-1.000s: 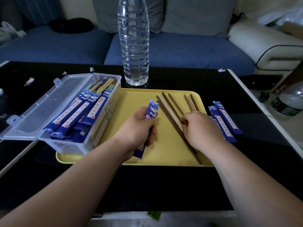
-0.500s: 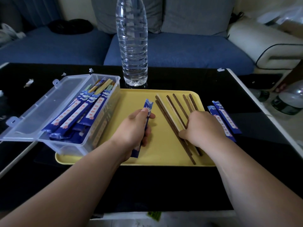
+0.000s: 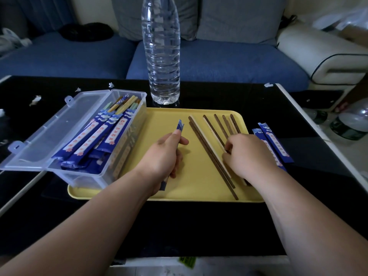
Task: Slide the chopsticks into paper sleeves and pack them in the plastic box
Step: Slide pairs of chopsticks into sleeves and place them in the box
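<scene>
My left hand (image 3: 162, 156) grips a blue paper sleeve (image 3: 180, 126) over the middle of the yellow tray (image 3: 157, 118); the sleeve's top pokes out past my thumb and its bottom shows below my palm. My right hand (image 3: 247, 154) rests with curled fingers on several loose brown and pale chopsticks (image 3: 203, 140) lying on the tray's right half, pinching at a pale one. The clear plastic box (image 3: 127, 148) stands on the tray's left end, lid open to the left, holding several sleeved chopsticks (image 3: 103, 130).
Two spare blue sleeves (image 3: 274, 142) lie on the black table right of the tray. A tall clear water bottle (image 3: 161, 52) stands just behind the tray. Paper scraps (image 3: 35, 99) dot the table's far left. A blue sofa lies beyond.
My left hand has turned the sleeve more upright and shifted it slightly left. My right hand has slid down and right along the chopsticks, which have spread a little.
</scene>
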